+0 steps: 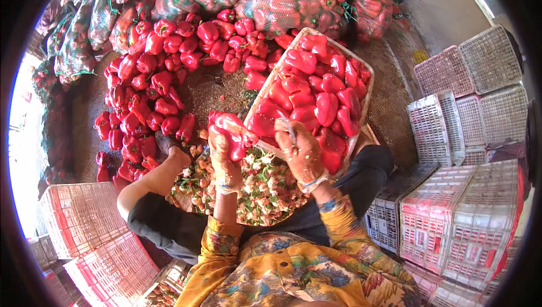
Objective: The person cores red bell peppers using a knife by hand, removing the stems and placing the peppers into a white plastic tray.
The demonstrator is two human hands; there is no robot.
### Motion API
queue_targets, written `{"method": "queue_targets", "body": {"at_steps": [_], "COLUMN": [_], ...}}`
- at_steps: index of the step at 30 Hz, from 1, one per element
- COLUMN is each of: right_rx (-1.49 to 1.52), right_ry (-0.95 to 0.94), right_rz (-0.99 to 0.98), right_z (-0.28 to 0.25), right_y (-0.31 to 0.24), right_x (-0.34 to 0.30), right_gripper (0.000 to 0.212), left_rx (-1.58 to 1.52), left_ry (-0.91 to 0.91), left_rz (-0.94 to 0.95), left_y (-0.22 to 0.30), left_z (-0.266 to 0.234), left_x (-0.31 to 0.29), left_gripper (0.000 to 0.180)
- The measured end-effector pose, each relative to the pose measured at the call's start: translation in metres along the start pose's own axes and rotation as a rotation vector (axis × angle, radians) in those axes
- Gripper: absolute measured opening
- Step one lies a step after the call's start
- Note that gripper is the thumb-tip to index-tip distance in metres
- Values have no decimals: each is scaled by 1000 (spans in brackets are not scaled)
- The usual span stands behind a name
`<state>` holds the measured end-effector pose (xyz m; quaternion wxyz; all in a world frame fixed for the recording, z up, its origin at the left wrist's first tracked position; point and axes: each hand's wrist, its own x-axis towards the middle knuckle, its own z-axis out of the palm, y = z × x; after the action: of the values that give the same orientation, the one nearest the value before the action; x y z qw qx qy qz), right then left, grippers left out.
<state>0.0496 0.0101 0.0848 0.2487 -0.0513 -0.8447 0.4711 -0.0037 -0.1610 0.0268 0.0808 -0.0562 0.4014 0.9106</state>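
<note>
My left hand is closed around a red bell pepper, which looks cut open at the side facing right. A thin, curved metal blade sticks up from the closed fingers of my right hand; its handle is hidden. That hand is over the near edge of a pale crate heaped with red peppers. Between my legs, below both hands, lies a heap of cut pepper cores and stems.
Loose red bell peppers cover the floor ahead and left. Mesh sacks of peppers line the far side. Stacked plastic crates stand at the right and the near left. My bent legs frame the scrap heap.
</note>
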Motion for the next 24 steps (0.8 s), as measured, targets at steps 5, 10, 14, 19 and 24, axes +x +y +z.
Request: {"method": "queue_targets", "body": {"at_steps": [5,10,14,19,24], "right_rx": [209,204,200,711,648], "right_ry": [-123,-32,66,-40,-3], "right_rz": [270,168,218,945,867], "right_z": [-10,-27,-35,6,32], "right_y": [9,-22,-21,-25,6], "right_x": [-23,-25,-57,-75,-52], "right_gripper": [33,26,20,24,20], "left_rx": [299,228,-338,-341,-2], "left_ry": [-116,-59,3,-28,34], "left_rz": [40,17,-136,-156,-117], "left_y": [13,19,-14,-21,-20], "left_z": [21,30,17,13,-7], "left_x": [-28,-44,-41,-58,-43], "left_gripper": [79,82,59,50,55]}}
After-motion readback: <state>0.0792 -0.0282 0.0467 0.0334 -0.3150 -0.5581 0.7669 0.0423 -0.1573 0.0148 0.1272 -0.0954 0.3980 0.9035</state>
